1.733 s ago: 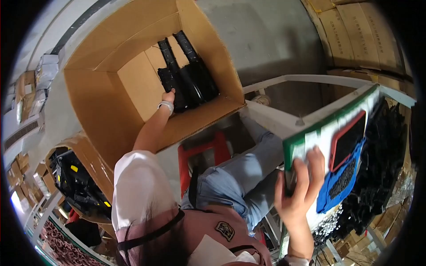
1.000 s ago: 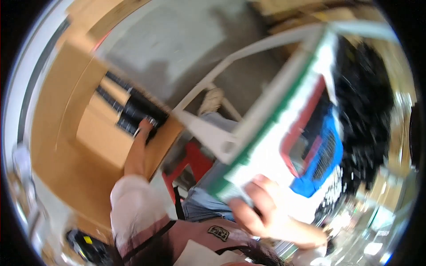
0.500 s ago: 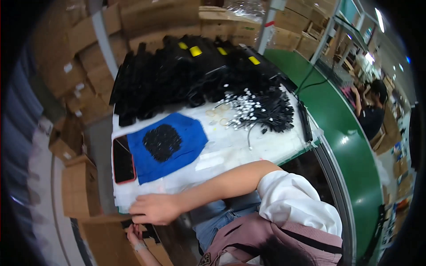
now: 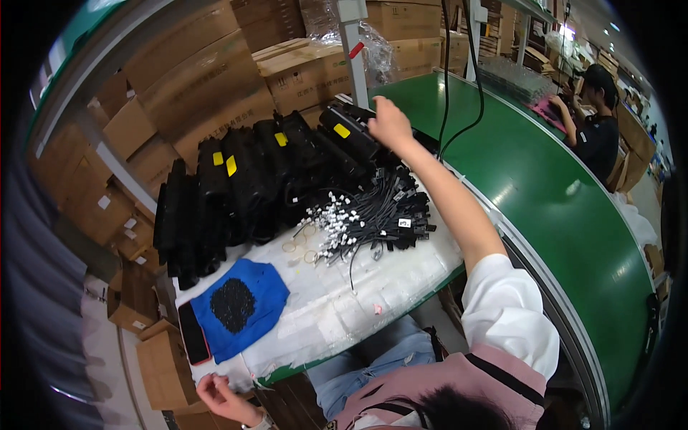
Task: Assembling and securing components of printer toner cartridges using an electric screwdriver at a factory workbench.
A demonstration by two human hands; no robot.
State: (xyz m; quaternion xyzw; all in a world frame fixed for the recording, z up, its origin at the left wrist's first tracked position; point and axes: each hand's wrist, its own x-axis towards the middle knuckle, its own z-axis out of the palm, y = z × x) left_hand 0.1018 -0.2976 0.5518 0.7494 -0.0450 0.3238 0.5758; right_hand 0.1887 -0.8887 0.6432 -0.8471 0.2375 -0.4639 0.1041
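My right hand (image 4: 390, 123) is stretched to the far right of the white-covered table, at the end of a row of long black plastic housings (image 4: 247, 168). Its fingers bend down by the last housing; their tips are too hidden to show a grip. Near the table's front left corner my left hand (image 4: 223, 400) is held up, fingers loosely curled and apart, with nothing visible in it. Beyond that hand lie a phone (image 4: 192, 333) with a red edge and a blue cloth (image 4: 269, 287) bearing a pile of small black pieces (image 4: 233, 305).
A bundle of black cables (image 4: 380, 208) with white connectors lies before the housings, beside several rubber bands (image 4: 304, 240). A green conveyor (image 4: 530, 165) runs along the right, with dark cords hanging over it. Cardboard boxes (image 4: 193, 93) are stacked behind; a co-worker (image 4: 595, 129) is at far right.
My right hand has swung from the front left corner to the far right housings. My left hand has risen from the box beside the table. The view has shifted.
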